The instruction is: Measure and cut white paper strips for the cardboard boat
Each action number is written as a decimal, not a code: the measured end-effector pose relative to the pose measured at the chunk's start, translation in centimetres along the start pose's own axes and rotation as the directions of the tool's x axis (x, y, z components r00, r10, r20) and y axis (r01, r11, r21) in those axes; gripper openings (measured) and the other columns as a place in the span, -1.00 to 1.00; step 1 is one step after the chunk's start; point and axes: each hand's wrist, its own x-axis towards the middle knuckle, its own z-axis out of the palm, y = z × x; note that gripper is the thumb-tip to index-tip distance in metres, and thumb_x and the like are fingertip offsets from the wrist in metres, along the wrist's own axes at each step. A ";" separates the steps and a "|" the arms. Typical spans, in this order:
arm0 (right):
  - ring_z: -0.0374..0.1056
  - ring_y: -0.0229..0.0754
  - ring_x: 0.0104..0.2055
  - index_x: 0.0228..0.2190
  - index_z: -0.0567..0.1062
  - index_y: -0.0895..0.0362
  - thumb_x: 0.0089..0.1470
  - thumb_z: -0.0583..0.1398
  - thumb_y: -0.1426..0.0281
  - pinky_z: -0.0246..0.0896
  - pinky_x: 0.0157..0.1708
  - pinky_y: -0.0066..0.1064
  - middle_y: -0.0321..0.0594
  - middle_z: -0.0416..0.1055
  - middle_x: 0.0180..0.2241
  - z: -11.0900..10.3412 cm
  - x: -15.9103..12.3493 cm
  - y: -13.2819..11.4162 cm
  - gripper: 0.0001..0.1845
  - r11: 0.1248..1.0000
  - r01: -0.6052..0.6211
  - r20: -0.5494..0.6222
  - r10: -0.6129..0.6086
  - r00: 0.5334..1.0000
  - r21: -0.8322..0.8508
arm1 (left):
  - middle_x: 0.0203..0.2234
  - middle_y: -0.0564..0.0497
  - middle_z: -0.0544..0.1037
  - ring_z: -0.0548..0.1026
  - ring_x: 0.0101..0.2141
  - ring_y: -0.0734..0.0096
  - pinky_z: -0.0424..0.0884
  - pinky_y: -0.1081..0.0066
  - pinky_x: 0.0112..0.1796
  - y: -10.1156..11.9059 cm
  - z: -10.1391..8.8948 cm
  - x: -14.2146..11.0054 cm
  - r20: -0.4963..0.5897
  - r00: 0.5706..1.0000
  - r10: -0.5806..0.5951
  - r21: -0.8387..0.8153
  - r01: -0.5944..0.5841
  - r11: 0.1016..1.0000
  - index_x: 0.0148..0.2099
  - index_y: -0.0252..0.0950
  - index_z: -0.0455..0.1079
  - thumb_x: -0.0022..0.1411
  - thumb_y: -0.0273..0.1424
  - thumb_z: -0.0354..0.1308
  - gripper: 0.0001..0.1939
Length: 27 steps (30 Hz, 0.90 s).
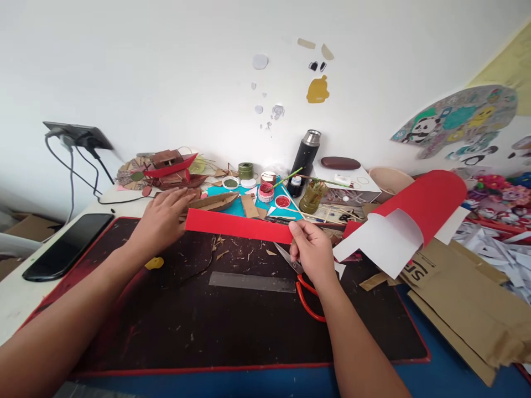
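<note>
My right hand (311, 243) pinches the right end of a red paper strip (238, 225), held level above the mat. My left hand (164, 218) is at the strip's far left end, its fingers curled over the near end of a brown cardboard boat hull (215, 202); the fingertips are partly hidden. Beneath the strip, a clear ruler (252, 282) lies on the dark mat (199, 337). Red-handled scissors (305, 293) rest below my right hand, partly covered by it.
Open paint jars (266, 192) stand on a blue sheet at the back, beside a black thermos (306, 152). A finished boat model (172, 166) and a phone (68, 246) are at left. Curled red paper (427, 204) and cardboard (468, 304) lie at right.
</note>
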 end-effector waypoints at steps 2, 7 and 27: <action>0.24 -0.29 -0.72 -0.40 0.53 0.08 0.25 0.33 -0.05 0.15 -0.63 -0.47 -0.45 0.32 -0.73 0.1 -0.1 0.0 -0.54 1.000 0.002 0.033 -0.002 0.999 0.002 | 0.43 -0.23 0.40 0.30 0.42 -0.10 0.20 -0.15 0.39 1.0 -1.1 -0.2 -0.047 0.999 0.015 -0.080 -0.018 0.997 0.41 -0.25 0.39 0.45 -0.26 0.01 -0.44; 0.37 -0.26 -0.64 -0.35 0.61 0.09 0.31 0.32 0.06 0.20 -0.60 -0.47 -0.36 0.47 -0.65 0.3 -0.5 0.2 -0.64 0.999 0.029 0.213 -0.023 0.977 -0.027 | 0.00 -0.14 0.73 0.67 -0.04 0.05 0.57 0.09 0.05 4.5 -2.4 -0.2 0.374 0.919 0.125 -0.701 0.192 0.687 0.26 -0.13 0.58 0.44 0.15 0.10 -0.39; 0.62 -0.14 -0.44 -0.07 0.60 0.11 0.23 0.35 -0.05 0.37 -0.58 -0.49 -0.20 0.66 -0.36 1.5 -0.6 0.5 -0.50 0.978 -0.197 0.392 0.153 0.907 0.075 | -0.56 0.15 0.51 0.47 -0.61 0.46 0.38 0.48 -0.60 11.7 3.5 -2.9 0.481 0.873 0.079 -0.877 0.479 0.039 -0.18 -0.20 0.31 0.13 0.00 0.53 -0.46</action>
